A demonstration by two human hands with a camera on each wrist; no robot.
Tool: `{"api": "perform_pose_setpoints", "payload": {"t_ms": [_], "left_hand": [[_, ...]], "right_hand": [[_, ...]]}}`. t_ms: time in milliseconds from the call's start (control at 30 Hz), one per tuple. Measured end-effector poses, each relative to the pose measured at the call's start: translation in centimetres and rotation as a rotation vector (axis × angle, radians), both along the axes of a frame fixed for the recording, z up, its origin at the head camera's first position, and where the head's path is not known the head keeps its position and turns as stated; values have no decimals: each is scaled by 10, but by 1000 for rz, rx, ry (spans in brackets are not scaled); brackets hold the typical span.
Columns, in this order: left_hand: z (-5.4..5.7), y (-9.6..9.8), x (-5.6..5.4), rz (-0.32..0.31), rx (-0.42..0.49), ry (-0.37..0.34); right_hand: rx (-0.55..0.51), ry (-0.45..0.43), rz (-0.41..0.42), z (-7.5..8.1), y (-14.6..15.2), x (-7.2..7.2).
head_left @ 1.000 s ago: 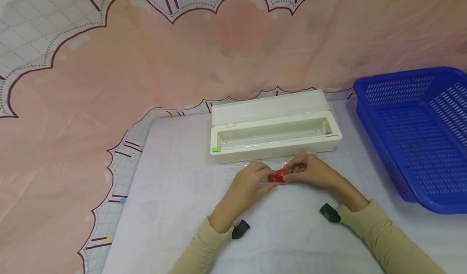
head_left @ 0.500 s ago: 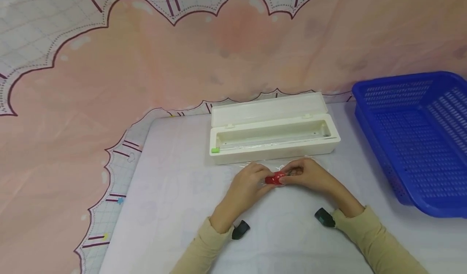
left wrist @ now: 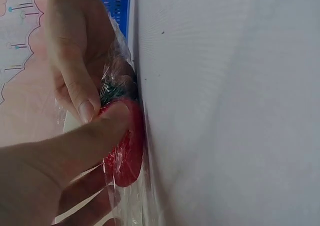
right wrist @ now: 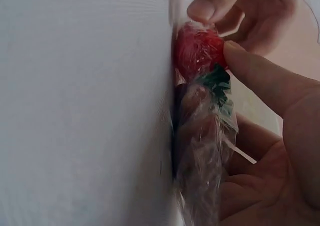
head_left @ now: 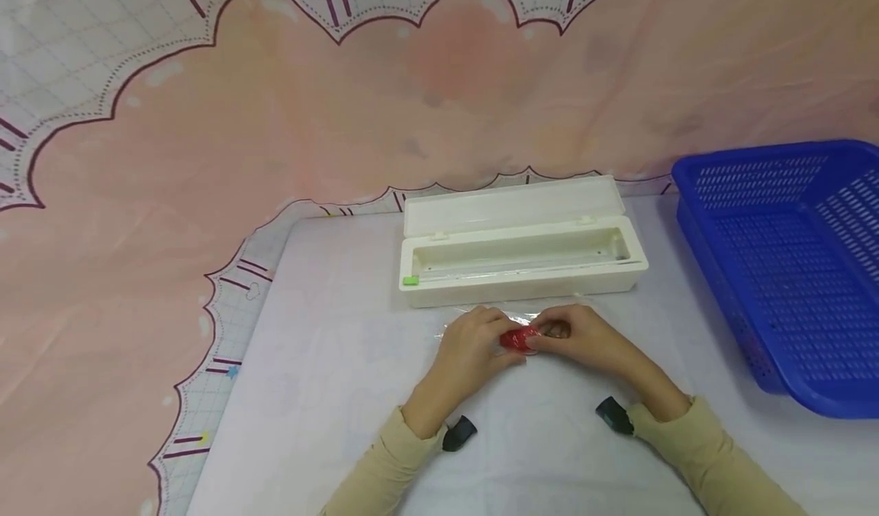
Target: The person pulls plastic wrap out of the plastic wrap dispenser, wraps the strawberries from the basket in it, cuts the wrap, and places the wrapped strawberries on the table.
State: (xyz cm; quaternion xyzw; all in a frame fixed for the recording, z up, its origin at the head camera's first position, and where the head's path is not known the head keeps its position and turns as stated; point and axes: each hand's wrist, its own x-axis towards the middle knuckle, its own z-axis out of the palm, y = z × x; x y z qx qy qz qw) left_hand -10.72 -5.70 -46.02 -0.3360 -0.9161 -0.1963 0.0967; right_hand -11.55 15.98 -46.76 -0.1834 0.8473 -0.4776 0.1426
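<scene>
A red strawberry (head_left: 516,340) with green leaves lies wrapped in clear plastic wrap (right wrist: 200,161), low over the white tabletop. My left hand (head_left: 470,352) holds its tip end; in the left wrist view the thumb presses on the red flesh (left wrist: 131,151) through the film, fingers behind. At the leafy end, my right hand (head_left: 584,338) pinches the strawberry, its thumb against the red side in the right wrist view. Loose film trails past the leaves (right wrist: 219,83) over the right fingers, and more hangs beyond the tip. The strawberry's underside is hidden.
Behind the hands stands a long white plastic-wrap dispenser (head_left: 522,287), lid raised, with a green slider (head_left: 410,281) at its left end. A blue plastic basket (head_left: 728,295) sits at the right. A patterned cloth (head_left: 384,111) hangs behind the table.
Both hands keep their hold on the strawberry, which has turned slightly between the fingers and come a little nearer the body. The dispenser and basket stay put as the head view shifts slightly.
</scene>
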Motion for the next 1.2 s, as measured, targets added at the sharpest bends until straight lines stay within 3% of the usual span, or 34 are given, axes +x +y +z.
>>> {"api": "perform_pose_setpoints", "payload": {"t_ms": [400,600,767,967,1200], "left_hand": [[1,3,-1,-7,-37,-46],[0,1,0,-5,-57,-98],[0,-2,1,-9,-63,-155],[1,-6,-1,-26,-30,-239],[-1,-11,-5,-41,32,-367]], "right_hand": [[122,159,3,3,-3,9],[216,338,-26,8,-7,12],[270,442,17,14,-10,13],[282,453,81,16,-10,13],[190,348,97,13,-7,11]]}}
